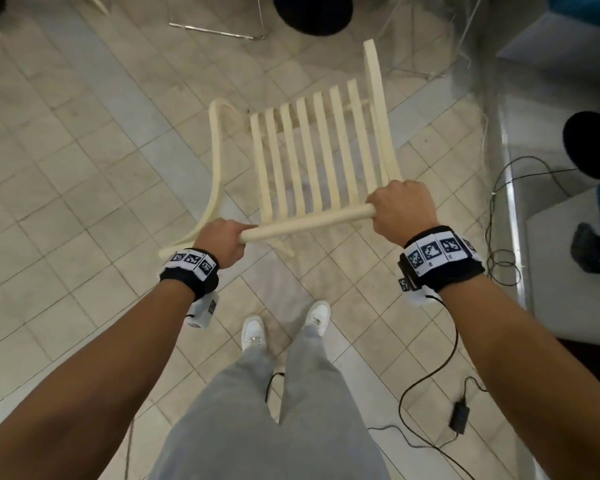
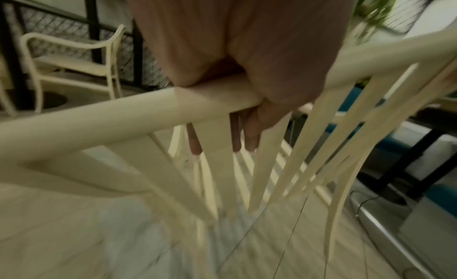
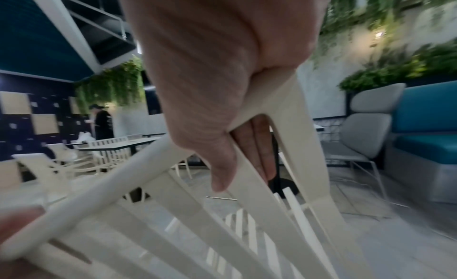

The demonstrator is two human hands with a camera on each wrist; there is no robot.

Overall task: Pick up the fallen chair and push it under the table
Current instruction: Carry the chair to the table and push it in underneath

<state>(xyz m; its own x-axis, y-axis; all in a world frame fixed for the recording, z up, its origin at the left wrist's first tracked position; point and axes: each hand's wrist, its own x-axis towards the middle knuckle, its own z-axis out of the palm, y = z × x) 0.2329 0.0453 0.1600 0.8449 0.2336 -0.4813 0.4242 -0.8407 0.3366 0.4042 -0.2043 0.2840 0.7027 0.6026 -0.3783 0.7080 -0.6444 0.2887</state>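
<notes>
**A:** You have both hands on the chair (image 1: 326,147), one at each end of its top rail (image 1: 305,224). Your left hand (image 1: 222,242) wraps the rail end where it curves down into the side frame; your right hand (image 1: 400,211) wraps the other corner. The slatted back hangs away below your knuckles.

**B:** How firm is that hold?

**A:** On the left, your fingers (image 2: 243,130) pass under the rail and lie fairly straight down behind a slat, so you are hooking it more than clamping it. On the right, your fingers (image 3: 259,146) curl round the corner with the thumb lying along the rail. That side looks tighter.

**B:** What could go wrong?

**A:** The rail sits tilted, with your right fist farther from you than your left. If the chair's weight swings, I judge the looser left hook could let the rail roll out past your fingertips, and the chair would drop back on the tiled floor (image 1: 84,150).

**B:** Anything else?

**A:** A black cable (image 1: 426,379) runs over the floor just below your right wrist and near your shoes (image 1: 284,327). Step back and you could snag it. Beyond your right knuckles a table's clear edge (image 1: 471,22) stands near the chair's far side rail; swing wide and you may knock it.
</notes>
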